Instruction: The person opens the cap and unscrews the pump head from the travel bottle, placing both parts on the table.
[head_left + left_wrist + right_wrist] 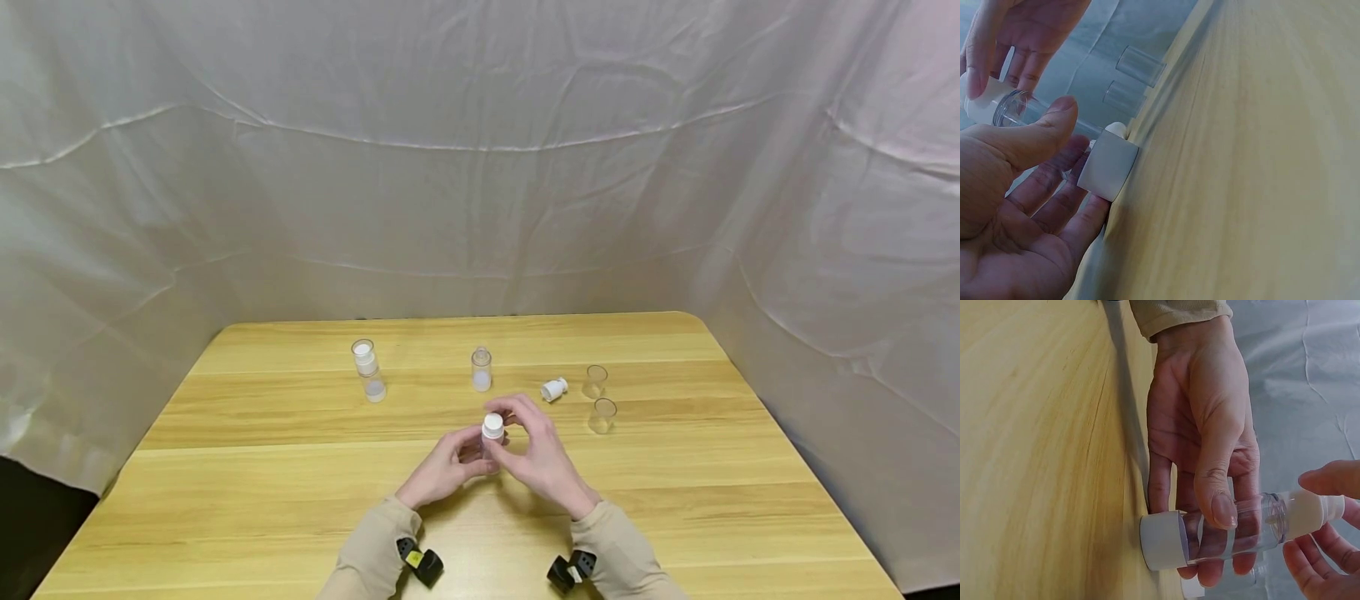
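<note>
A small airless pump bottle (492, 427) stands upright between both hands, in the middle near side of the table. Its clear body (1249, 528) ends in a white base (1109, 165) right at the tabletop. My left hand (444, 468) grips the clear body, thumb across the front and fingers behind. My right hand (543, 458) pinches the white pump head (1307, 511) at the top between thumb and fingers. Behind the hands stands a bottle (482, 371) with a bare clear neck. A loose white pump head (554, 389) lies on its side right of it.
Two clear caps (596, 382) (602, 416) stand to the right, past the loose pump head. At the back left stands a bottle (367, 371) with a white pump and clear cap on. Grey curtains (480, 208) hang round the wooden table (225, 500).
</note>
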Demonstrator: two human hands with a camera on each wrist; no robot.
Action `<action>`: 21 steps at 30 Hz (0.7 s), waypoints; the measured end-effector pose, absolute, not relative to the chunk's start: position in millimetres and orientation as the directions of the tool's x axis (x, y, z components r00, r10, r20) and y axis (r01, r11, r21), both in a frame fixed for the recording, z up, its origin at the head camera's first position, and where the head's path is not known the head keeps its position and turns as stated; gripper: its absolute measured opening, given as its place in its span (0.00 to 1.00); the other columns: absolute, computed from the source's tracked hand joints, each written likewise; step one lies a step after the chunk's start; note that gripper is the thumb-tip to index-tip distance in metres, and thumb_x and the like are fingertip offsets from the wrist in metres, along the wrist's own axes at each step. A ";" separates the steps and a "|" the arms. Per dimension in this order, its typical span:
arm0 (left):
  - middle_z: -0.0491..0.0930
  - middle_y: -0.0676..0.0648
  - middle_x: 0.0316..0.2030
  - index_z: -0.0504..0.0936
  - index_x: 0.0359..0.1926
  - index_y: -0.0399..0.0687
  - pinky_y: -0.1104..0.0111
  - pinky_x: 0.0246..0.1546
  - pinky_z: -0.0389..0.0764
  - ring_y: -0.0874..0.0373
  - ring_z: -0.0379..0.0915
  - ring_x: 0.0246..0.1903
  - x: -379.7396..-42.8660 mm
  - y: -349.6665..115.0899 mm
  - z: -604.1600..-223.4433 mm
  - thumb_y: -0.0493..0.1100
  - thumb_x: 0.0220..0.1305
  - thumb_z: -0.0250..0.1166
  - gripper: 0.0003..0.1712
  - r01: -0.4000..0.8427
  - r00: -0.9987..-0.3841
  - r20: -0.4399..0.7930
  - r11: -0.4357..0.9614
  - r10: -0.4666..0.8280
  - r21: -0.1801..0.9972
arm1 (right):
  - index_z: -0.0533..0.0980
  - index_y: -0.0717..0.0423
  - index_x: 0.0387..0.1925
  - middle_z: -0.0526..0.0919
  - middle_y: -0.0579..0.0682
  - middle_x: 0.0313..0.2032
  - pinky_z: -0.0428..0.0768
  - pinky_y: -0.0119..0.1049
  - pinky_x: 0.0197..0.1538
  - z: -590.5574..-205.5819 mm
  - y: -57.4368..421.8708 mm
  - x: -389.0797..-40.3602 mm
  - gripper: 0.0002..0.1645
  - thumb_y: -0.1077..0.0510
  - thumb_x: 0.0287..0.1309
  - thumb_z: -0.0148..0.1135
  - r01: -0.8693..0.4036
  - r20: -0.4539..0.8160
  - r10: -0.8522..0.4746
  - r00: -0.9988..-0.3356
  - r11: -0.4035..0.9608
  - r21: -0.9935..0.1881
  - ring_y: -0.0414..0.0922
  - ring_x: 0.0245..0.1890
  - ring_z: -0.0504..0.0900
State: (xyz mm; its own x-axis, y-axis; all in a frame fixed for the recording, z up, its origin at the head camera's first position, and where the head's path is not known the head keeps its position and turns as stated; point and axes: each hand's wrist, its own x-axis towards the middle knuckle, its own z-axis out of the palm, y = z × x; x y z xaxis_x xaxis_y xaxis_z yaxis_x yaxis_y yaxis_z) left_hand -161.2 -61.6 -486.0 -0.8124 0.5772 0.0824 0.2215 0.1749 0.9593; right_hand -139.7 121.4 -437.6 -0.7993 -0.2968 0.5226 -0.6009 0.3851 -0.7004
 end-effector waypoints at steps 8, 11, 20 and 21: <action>0.79 0.37 0.63 0.74 0.66 0.40 0.59 0.69 0.76 0.41 0.75 0.64 -161.0 -61.6 -484.7 0.39 0.67 0.66 0.28 0.215 -0.814 0.076 0.178 0.575 0.960 | 0.78 0.63 0.50 0.83 0.53 0.44 0.87 0.34 0.50 -440.1 120.3 -140.2 0.26 0.70 0.47 0.75 -0.586 0.522 -0.266 -0.810 0.387 -0.712 0.43 0.43 0.81; 0.79 0.38 0.63 0.74 0.66 0.40 0.60 0.69 0.76 0.42 0.75 0.64 -160.9 -61.6 -484.4 0.39 0.66 0.67 0.28 0.215 -0.814 0.076 0.178 0.575 0.960 | 0.78 0.63 0.49 0.83 0.53 0.44 0.88 0.35 0.51 -439.9 120.1 -139.8 0.24 0.70 0.48 0.74 -0.583 0.515 -0.275 -0.812 0.398 -0.708 0.45 0.43 0.82; 0.79 0.37 0.63 0.74 0.66 0.40 0.60 0.69 0.76 0.42 0.75 0.64 -160.9 -61.8 -484.9 0.40 0.66 0.67 0.28 0.221 -0.817 0.079 0.184 0.571 0.958 | 0.77 0.61 0.53 0.83 0.57 0.48 0.86 0.40 0.56 -437.7 120.9 -139.4 0.26 0.69 0.50 0.72 -0.585 0.500 -0.305 -0.810 0.381 -0.716 0.47 0.48 0.82; 0.79 0.37 0.63 0.74 0.66 0.40 0.60 0.69 0.76 0.42 0.75 0.64 -160.8 -61.6 -484.8 0.40 0.66 0.67 0.28 0.221 -0.818 0.079 0.184 0.570 0.958 | 0.77 0.61 0.53 0.83 0.57 0.49 0.86 0.40 0.56 -437.8 120.9 -139.5 0.26 0.68 0.50 0.72 -0.585 0.501 -0.304 -0.811 0.378 -0.718 0.47 0.49 0.82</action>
State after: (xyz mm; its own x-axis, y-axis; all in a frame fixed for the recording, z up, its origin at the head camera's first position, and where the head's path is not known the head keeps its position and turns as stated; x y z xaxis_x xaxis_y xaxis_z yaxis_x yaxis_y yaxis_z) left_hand -160.8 -61.6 -484.8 -0.8178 0.5700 0.0790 0.2210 0.1844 0.9577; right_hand -139.5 120.9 -437.8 -0.8106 -0.3038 0.5006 -0.5848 0.3779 -0.7177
